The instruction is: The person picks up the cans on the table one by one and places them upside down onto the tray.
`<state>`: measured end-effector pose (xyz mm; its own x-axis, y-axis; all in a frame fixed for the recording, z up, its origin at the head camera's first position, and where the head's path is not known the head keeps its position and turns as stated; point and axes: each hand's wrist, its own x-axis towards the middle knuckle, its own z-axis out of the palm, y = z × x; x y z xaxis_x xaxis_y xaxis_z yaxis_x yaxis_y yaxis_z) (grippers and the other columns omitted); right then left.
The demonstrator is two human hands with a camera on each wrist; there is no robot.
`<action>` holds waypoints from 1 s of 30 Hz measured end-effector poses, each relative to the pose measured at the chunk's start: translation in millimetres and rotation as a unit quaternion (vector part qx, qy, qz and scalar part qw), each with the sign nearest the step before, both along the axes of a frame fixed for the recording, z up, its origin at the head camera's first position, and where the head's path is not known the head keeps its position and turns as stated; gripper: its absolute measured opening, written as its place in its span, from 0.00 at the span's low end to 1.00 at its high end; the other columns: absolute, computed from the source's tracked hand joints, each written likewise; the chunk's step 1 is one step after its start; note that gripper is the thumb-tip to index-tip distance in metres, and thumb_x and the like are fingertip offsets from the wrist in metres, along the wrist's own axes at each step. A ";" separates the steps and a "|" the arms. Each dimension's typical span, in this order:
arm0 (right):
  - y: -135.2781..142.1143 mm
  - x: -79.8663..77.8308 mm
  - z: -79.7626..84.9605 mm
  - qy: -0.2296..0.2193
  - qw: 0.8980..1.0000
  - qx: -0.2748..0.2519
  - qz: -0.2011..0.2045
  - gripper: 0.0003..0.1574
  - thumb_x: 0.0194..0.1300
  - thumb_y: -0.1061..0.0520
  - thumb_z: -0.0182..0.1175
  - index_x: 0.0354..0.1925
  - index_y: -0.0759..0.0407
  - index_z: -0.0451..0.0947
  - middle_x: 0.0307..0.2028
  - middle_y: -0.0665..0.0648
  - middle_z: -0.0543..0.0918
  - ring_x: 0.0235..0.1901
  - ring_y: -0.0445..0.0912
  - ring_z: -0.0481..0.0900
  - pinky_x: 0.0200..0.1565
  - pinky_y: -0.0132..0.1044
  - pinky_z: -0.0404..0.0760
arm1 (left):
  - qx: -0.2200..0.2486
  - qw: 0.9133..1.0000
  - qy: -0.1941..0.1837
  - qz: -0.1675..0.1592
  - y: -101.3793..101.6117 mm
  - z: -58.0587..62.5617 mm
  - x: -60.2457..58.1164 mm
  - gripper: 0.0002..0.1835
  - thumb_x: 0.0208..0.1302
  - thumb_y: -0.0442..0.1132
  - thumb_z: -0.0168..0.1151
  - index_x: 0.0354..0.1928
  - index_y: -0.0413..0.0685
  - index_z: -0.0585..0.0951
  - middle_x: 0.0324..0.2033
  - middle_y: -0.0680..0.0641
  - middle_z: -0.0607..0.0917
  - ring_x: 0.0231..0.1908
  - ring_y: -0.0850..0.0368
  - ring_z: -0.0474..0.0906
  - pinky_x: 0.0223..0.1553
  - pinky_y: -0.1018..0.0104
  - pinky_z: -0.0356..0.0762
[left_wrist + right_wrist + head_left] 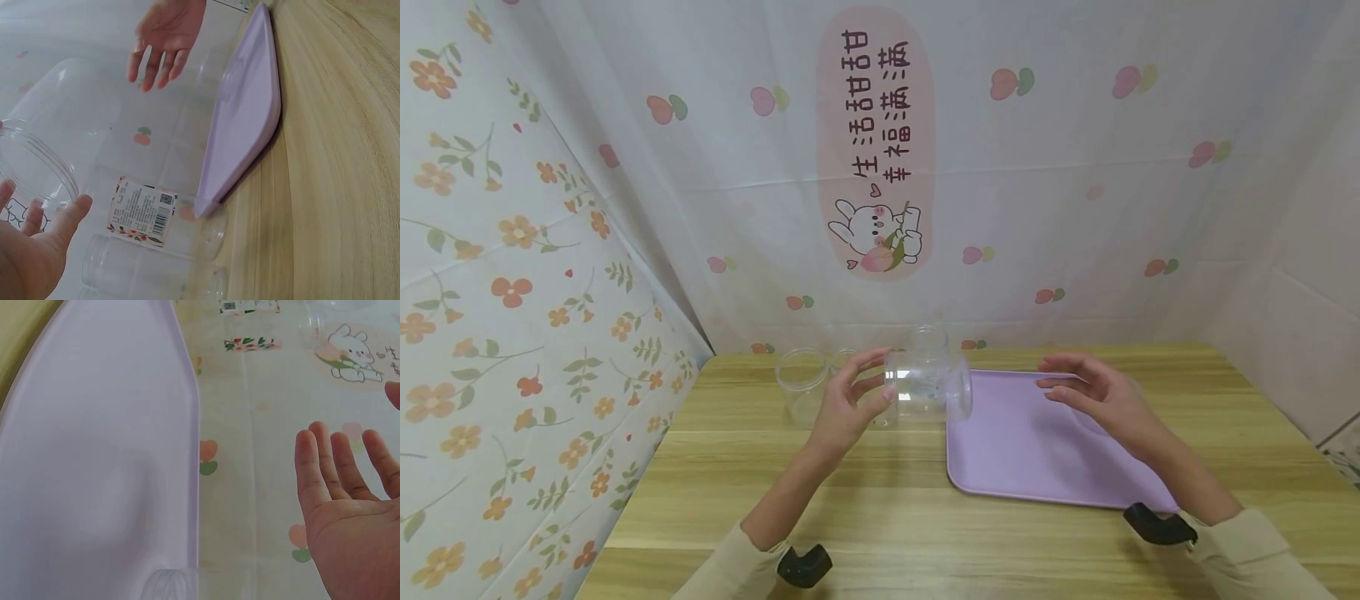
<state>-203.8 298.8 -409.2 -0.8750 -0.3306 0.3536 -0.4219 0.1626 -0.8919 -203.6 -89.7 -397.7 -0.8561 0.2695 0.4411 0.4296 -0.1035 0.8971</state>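
Observation:
My left hand (842, 408) grips a large clear plastic jar (921, 387) near its round mouth. The jar lies sideways in the air in front of the purple tray's left edge, its base turned to the right. In the left wrist view, my thumb and fingers curl at the threaded rim of the jar (75, 106). My right hand (1101, 400) hovers over the tray (1015, 458), fingers spread and nothing in them. The right wrist view shows that palm (356, 537) facing inward. Partly hidden behind the right hand, another clear container (1090, 423) stands on the tray.
Left of the held jar stands a clear jar (801, 392) on the wooden table (700, 500). More clear jars are behind it, one with a printed label (142, 212). A patterned curtain (1075, 208) rises along the table's back edge.

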 end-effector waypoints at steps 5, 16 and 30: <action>-4.5 0.2 2.2 0.004 1.000 -0.007 0.011 0.28 0.71 0.71 0.60 0.66 0.75 0.66 0.60 0.62 0.77 0.56 0.50 0.81 0.53 0.38 0.81 | -0.002 1.000 -0.001 0.002 3.0 0.5 0.1 0.31 0.65 0.36 0.66 0.69 0.38 0.70 0.65 0.33 0.70 0.59 0.35 0.74 0.55 0.47 0.79; -8.8 -3.7 0.1 0.011 0.998 -0.046 0.046 0.28 0.70 0.76 0.55 0.66 0.79 0.63 0.60 0.61 0.77 0.56 0.51 0.81 0.54 0.39 0.81 | 0.007 1.000 -0.003 0.000 9.5 -0.4 -1.3 0.30 0.65 0.38 0.67 0.68 0.44 0.73 0.65 0.36 0.71 0.59 0.38 0.75 0.55 0.46 0.79; -15.0 -5.4 -1.2 0.007 0.999 -0.030 0.041 0.28 0.71 0.73 0.57 0.67 0.74 0.65 0.61 0.63 0.76 0.57 0.52 0.80 0.54 0.41 0.81 | 0.014 1.000 0.000 -0.004 18.7 -0.3 -1.8 0.30 0.64 0.35 0.66 0.68 0.39 0.72 0.64 0.31 0.71 0.59 0.32 0.74 0.53 0.50 0.81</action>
